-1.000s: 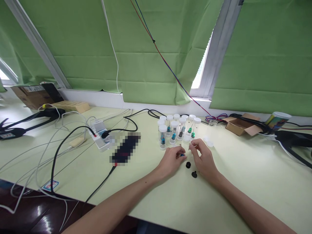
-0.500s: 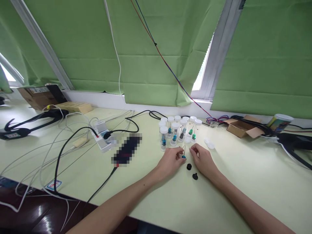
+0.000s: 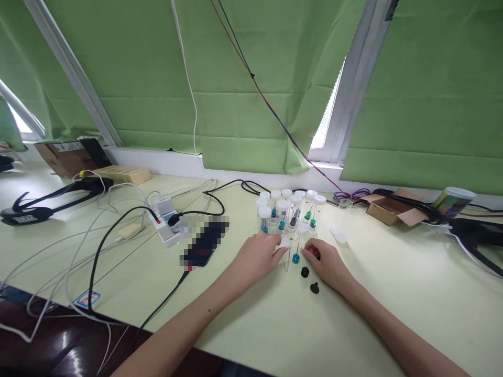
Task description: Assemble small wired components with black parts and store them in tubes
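Note:
My left hand (image 3: 259,257) is closed beside the group of tubes. Its thumb and fingers meet at what looks like a clear tube with a white cap (image 3: 285,243); the fingers hide part of it. To the right, a blue knob with a bent thin wire (image 3: 296,258) stands upright on the table, touched by neither hand. My right hand (image 3: 325,261) rests just right of that wire, fingers curled together; whatever they hold, if anything, is hidden. In front lie a round black knob (image 3: 305,272) and a black disc with a short stem (image 3: 315,288).
Behind the hands stand several white-capped clear tubes (image 3: 293,215) with blue, grey and green pieces inside. Loose white caps (image 3: 340,237) lie to the right. A blurred phone (image 3: 206,242), a power strip (image 3: 165,230) and tangled cables are on the left; an open cardboard box (image 3: 393,209) stands back right.
My left hand has let go of the blue knob with the wire and moved left toward the tubes. A white-capped clear tube now shows at its fingers. My right hand has barely shifted.

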Demonstrator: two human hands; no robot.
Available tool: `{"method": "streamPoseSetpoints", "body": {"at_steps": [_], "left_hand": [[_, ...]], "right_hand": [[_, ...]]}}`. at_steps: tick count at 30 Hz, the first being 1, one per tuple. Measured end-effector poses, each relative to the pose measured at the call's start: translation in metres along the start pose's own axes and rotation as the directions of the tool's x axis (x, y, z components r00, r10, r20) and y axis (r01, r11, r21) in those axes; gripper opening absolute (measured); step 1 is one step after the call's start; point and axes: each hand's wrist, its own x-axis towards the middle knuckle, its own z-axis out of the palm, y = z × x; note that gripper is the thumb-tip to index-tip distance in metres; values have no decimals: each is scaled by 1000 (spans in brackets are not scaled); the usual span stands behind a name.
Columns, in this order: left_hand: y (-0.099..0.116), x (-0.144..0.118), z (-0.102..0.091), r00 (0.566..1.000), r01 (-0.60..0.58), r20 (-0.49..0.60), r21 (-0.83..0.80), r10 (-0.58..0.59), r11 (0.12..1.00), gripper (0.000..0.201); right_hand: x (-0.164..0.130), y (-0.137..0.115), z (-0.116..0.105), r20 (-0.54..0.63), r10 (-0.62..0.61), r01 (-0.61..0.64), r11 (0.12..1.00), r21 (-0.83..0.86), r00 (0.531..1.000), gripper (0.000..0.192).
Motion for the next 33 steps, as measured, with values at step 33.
{"method": "streamPoseSetpoints", "body": {"at_steps": [33], "left_hand": [[-15,-49,-6,987,93,119,152,-112,984,27]], "right_hand": [[-1,0,0,-78,38,-36,999,30,996,29]]}}
